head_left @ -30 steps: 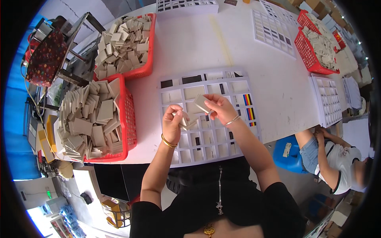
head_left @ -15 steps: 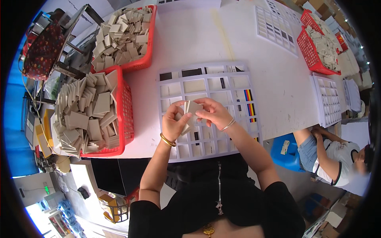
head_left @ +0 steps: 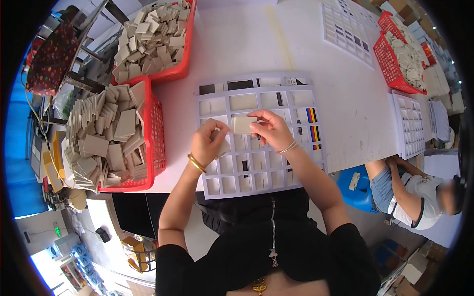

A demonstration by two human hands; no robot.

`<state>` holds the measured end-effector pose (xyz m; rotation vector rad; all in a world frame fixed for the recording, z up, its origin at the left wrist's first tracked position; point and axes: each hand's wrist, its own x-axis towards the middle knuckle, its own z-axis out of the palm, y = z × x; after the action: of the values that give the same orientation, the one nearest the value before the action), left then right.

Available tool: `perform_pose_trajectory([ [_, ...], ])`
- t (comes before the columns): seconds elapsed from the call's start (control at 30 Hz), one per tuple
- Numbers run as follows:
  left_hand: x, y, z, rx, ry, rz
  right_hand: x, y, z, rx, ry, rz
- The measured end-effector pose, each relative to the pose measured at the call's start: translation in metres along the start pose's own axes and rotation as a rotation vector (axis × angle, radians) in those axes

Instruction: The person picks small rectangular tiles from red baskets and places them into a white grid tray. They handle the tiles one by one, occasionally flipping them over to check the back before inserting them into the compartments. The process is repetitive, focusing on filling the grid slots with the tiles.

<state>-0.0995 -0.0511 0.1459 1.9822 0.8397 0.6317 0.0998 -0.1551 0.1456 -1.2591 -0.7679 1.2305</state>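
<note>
In my right hand (head_left: 272, 130), thumb and fingers pinch one edge of a beige cardboard piece (head_left: 243, 125) over the white grid frame (head_left: 252, 194). My left hand (head_left: 207, 143) is just left of it, fingers closed on a few similar pieces (head_left: 223, 149), mostly hidden behind the palm and fingers. The frame lies on the table in front of me. Its compartments show white and beige bottoms, some with black bars and some with coloured stripes near the right side.
Two red baskets (head_left: 158, 133) heaped with beige pieces stand on the left. Further red baskets (head_left: 386, 61) are at the far right, near stacked grid frames (head_left: 409, 121) and flat frames (head_left: 347, 33) at the back. Another person (head_left: 410, 192) sits at right.
My hands have parted: the left moved left with its pieces, while the right moved slightly up and right with one piece, now held flat over the frame.
</note>
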Motion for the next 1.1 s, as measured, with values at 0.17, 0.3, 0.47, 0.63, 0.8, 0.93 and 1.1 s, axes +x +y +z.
perform_pose_trajectory([
  [0.17,0.005,0.011,0.013,-0.623,0.031,-0.179,0.0,0.002,0.009,0.14,0.005,0.003],
  [0.3,0.007,0.004,0.013,-0.578,0.075,-0.205,-0.004,0.006,0.006,0.23,0.032,0.061],
  [0.47,0.016,0.005,-0.011,-0.015,-0.181,-0.172,-0.003,0.003,-0.023,0.135,0.186,0.033],
  [0.63,0.026,0.007,0.013,0.38,-0.531,-0.199,-0.006,0.01,-0.035,0.069,0.132,0.08],
  [0.8,0.038,0.006,0.031,0.6,-0.584,-0.244,-0.01,0.018,-0.038,0.052,0.095,0.092],
  [0.93,0.038,-0.001,0.033,0.612,-0.58,-0.254,-0.01,0.02,-0.044,0.025,0.094,0.102],
  [1.1,0.036,0.003,0.038,0.747,-0.605,-0.232,-0.008,0.022,-0.045,-0.072,0.12,0.045],
])
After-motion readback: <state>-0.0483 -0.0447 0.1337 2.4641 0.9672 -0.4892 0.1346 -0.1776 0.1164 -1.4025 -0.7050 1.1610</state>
